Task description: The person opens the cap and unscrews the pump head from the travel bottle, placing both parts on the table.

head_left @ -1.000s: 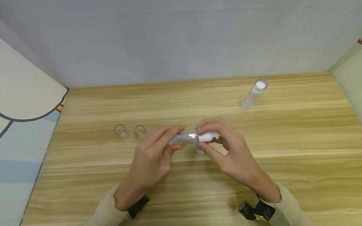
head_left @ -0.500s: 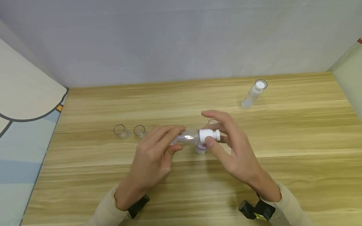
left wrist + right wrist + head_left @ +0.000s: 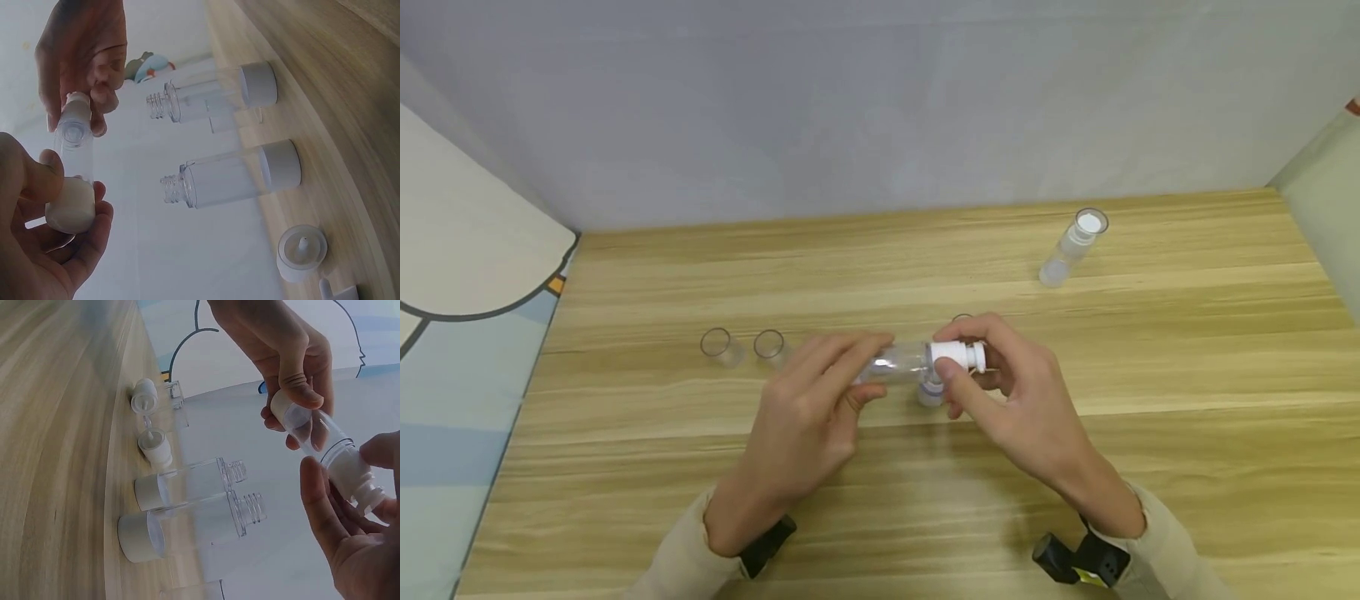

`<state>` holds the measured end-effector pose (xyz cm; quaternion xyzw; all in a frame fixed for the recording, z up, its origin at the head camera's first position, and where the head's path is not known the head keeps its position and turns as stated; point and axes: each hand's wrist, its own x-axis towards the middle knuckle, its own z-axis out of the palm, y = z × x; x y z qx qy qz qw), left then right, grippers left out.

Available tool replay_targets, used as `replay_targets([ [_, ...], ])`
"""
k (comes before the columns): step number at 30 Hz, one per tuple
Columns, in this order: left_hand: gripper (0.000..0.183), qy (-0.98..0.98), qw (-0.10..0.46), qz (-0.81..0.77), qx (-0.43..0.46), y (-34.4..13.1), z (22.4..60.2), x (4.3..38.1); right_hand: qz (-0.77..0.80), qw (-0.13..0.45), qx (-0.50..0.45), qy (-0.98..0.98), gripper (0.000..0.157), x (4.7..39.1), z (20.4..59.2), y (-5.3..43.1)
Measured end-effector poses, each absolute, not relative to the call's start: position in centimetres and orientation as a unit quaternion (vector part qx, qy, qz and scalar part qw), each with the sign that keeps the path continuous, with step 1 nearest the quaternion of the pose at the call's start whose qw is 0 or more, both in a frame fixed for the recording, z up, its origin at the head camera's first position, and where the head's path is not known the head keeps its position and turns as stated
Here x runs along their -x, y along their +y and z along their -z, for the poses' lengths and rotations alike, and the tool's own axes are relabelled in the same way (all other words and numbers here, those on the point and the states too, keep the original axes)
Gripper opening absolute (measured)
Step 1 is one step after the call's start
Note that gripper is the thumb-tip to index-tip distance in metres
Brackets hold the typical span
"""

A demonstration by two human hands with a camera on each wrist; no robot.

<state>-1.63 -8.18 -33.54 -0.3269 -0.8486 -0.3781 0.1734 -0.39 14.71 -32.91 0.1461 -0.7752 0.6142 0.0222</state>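
My left hand (image 3: 808, 408) grips the white base of a clear pump bottle (image 3: 902, 360), which lies sideways above the table. On the bottle's neck sits a white pump head (image 3: 950, 356). My right hand (image 3: 1033, 408) pinches its collar between thumb and fingers, and the nozzle end points right. In the left wrist view the pump head (image 3: 76, 111) lines up with the bottle. Beyond the held bottle, two clear bottles stand upright with bare threaded necks: a nearer bottle (image 3: 228, 178) and another bottle (image 3: 209, 97). Both are largely hidden in the head view.
Two clear caps, a left cap (image 3: 722, 346) and a right cap (image 3: 771, 346), stand left of my hands. A capped bottle (image 3: 1070, 250) stands at the back right of the wooden table (image 3: 625, 500). Loose white pump heads, one pump head (image 3: 154, 447) among them, rest on the table.
My right fingers first held the collar, then spread off it with the forefinger raised, and now pinch it again. The left hand and bottle have stayed in place.
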Motion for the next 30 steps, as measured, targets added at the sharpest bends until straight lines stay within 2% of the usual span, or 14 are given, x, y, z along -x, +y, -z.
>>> replay_targets([
  [7, 0.039, -0.849, 0.173, 0.383, 0.320, -8.34, 33.59, 1.72, -0.615, 0.030, -0.198, -0.762, 0.033, 0.41, 32.99, 14.67],
  [18, 0.040, -0.850, 0.175, 0.383, 0.316, -8.50, 33.67, 1.85, -0.569, 0.066, -0.238, -0.785, 0.028, 0.27, 32.91, 14.70],
  [26, 0.041, -0.850, 0.180, 0.382, 0.315, -8.55, 33.53, 1.83, -0.605, 0.055, -0.204, -0.768, 0.049, 0.19, 32.51, 14.65],
  [30, 0.041, -0.850, 0.182, 0.380, 0.316, -8.58, 33.62, 1.86, -0.625, 0.048, -0.177, -0.759, 0.048, 0.26, 32.62, 14.57],
])
